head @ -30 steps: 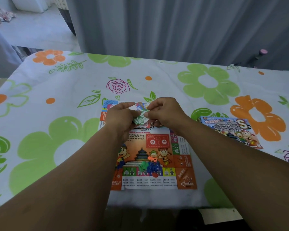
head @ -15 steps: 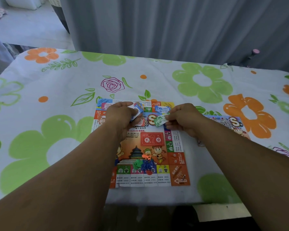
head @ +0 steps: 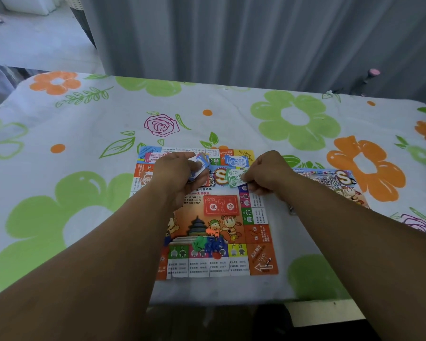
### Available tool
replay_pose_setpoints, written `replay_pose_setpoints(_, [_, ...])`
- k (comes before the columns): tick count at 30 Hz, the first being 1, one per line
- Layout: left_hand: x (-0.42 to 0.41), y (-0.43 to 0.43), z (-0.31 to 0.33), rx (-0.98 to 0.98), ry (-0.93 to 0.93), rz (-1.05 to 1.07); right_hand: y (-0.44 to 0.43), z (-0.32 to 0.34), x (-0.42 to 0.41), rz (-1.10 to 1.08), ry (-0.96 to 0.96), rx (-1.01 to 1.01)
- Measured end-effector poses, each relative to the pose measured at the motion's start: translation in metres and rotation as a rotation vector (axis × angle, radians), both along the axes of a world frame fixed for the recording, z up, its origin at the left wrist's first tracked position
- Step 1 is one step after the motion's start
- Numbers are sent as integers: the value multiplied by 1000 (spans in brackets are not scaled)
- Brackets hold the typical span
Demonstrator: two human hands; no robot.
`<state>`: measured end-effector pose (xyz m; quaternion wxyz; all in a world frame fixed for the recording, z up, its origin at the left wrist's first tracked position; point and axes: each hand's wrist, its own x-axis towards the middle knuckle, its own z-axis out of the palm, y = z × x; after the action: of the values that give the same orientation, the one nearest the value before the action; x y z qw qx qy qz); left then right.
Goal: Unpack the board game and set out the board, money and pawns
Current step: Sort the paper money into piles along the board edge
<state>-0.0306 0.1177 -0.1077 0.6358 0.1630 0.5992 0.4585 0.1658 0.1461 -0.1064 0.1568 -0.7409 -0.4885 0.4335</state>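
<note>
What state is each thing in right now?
board: unfolded, flat on the tablecloth
left hand: holds stack of bills
right hand: pinches green bill over the board
blue bill: lying on board's far edge
pawns: heaped on board's near side
game packet: flat, right of board

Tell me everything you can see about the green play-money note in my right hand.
The green note is a paper bill with white printing, creased and tilted. The right hand pinches its right end, holding it low over the game board beside the big S logo; whether it touches the board is unclear.
</note>
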Motion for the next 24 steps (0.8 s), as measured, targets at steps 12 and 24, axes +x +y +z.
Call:
replay_pose_setpoints(12, [6, -3, 2, 30, 53, -67, -8, 14, -27, 142, 307, 154])
replay_pose_setpoints(24, [7, 1, -1, 18, 6, -17, 2, 12, -21, 102, 397, 107])
